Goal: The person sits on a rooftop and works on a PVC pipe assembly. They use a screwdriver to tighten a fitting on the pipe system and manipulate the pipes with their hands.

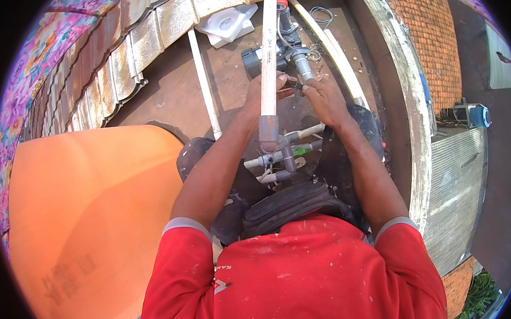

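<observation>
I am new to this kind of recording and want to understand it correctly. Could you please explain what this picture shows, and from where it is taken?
There is no robot here: a person works with two bare hands. The only picture comes from a wide camera on the person's head, looking down, so straight edges bend. The person's red shirt fills the bottom. The left hand, partly hidden by a long white pipe, and the right hand are close together. Between them is a thin dark thing, too small to name. Just beyond is what looks like a water pump with a grey pipe fitting. On the brown surface lie a thinner white pipe and white foam.
</observation>
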The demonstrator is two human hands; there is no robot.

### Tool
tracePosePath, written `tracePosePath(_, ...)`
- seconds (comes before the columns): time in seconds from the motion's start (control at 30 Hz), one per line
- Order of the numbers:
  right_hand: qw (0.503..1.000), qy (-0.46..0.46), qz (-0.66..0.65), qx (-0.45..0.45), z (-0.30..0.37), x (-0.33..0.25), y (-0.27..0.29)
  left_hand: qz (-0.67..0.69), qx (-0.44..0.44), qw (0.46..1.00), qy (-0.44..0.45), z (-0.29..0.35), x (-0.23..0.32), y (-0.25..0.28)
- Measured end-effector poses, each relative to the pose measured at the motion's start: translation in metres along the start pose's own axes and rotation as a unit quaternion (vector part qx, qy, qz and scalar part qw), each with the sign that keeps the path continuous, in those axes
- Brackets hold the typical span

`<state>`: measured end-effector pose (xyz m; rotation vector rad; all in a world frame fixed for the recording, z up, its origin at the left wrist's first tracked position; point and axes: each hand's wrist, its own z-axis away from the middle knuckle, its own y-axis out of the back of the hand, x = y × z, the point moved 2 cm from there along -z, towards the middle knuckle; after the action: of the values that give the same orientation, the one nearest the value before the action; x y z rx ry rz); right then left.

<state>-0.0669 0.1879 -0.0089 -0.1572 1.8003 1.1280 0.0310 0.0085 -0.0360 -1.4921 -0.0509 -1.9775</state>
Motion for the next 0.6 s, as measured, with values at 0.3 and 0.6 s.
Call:
tracePosePath(0.3, 0.996, 0.027, -0.079, 0.000, 0.012, -0.046, -0.020, 0.126, 0.039, 0.991, 0.024, -0.001, 0.020, 0.027)
tracePosePath(0.6, 0.990, -0.078, -0.060, -0.097, 0.019, -0.024, -0.007, -0.315, -0.171, 0.923, -0.141, 0.022, 0.019, -0.027)
